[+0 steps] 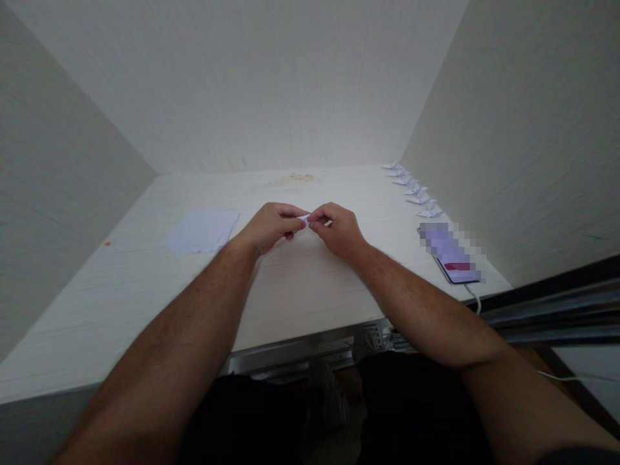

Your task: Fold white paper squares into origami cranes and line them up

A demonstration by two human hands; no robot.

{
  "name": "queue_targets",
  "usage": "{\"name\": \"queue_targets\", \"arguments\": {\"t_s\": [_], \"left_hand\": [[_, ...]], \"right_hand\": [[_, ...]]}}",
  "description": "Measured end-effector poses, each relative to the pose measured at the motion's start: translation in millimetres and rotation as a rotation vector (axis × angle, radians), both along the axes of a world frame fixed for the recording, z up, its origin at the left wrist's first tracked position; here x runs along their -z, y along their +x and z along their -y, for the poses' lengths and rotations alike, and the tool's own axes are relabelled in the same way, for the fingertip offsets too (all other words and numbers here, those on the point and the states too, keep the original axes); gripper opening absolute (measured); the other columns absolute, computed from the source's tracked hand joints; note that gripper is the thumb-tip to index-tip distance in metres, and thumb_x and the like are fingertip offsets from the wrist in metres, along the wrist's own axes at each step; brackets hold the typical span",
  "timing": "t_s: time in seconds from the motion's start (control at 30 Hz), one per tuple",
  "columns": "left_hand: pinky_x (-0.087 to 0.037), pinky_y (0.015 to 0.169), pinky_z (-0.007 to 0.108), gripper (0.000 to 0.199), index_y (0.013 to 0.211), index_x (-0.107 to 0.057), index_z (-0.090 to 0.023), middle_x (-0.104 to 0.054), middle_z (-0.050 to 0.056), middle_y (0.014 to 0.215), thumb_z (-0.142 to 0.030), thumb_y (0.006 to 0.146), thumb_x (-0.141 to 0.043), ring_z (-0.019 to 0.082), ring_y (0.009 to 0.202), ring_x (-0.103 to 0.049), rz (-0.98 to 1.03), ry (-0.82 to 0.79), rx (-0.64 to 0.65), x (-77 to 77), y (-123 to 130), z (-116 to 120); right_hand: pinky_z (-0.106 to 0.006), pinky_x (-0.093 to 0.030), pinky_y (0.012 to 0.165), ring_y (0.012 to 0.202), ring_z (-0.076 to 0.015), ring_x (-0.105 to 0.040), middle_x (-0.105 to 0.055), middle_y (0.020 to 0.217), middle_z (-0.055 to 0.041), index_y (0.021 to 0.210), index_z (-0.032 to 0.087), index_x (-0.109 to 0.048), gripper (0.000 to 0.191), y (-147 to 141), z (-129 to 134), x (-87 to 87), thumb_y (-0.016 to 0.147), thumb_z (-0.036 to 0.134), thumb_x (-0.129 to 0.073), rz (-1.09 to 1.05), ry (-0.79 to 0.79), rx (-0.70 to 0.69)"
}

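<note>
Left forearm (194,323) and right forearm (421,303) occupy the foreground, entering from 7 and 5 o'clock respectively and converging toward the centre of the view; between them lie dark-clothed legs (411,400), with a shoe (328,394) visible at 6 o'clock. Clock positions below are taken from the hands. The small white paper piece (305,219) is at the centre, raised over the table (300,284). Left hand (303,219): grip closed on one side of the piece, thumb and fingers pinching it. Right hand (311,220): grip closed on the opposite side, fingertips close to those of the left. At 9 o'clock, a loose stack of white sheets (201,230); farther out, an orange speck (107,243). At 12 o'clock, a yellowish patch (301,177). From 2 to 3 o'clock, a row of folded paper figures (415,191) beside the right wall (523,142). Between 3 and 4 o'clock, a phone (448,252), its screen partly pixelated, with a white cable (477,300) at its near end.
</note>
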State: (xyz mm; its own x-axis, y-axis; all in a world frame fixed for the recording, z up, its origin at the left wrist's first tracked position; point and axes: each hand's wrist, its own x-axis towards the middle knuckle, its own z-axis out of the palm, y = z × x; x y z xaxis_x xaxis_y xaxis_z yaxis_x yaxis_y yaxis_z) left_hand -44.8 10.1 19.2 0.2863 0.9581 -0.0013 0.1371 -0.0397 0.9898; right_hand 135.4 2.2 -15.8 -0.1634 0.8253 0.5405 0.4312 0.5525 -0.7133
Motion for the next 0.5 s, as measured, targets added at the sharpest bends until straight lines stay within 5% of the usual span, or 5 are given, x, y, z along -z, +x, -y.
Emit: {"name": "queue_targets", "arguments": {"t_s": [0.5], "left_hand": [[-0.047,0.055,0.023,0.02,0.089,-0.081,-0.016,-0.072,0.004,0.069,-0.018,0.07,-0.076,0.01,0.056,-0.058,-0.171,0.159,-0.028,1.6,4.4,1.8]], "right_hand": [[-0.028,-0.047,0.069,0.068,-0.0124,-0.059,-0.07,0.076,-0.0005,0.078,0.019,-0.068,0.004,-2.3,3.4,-3.2,0.082,0.019,-0.069,0.03,-0.07,0.006]]}}
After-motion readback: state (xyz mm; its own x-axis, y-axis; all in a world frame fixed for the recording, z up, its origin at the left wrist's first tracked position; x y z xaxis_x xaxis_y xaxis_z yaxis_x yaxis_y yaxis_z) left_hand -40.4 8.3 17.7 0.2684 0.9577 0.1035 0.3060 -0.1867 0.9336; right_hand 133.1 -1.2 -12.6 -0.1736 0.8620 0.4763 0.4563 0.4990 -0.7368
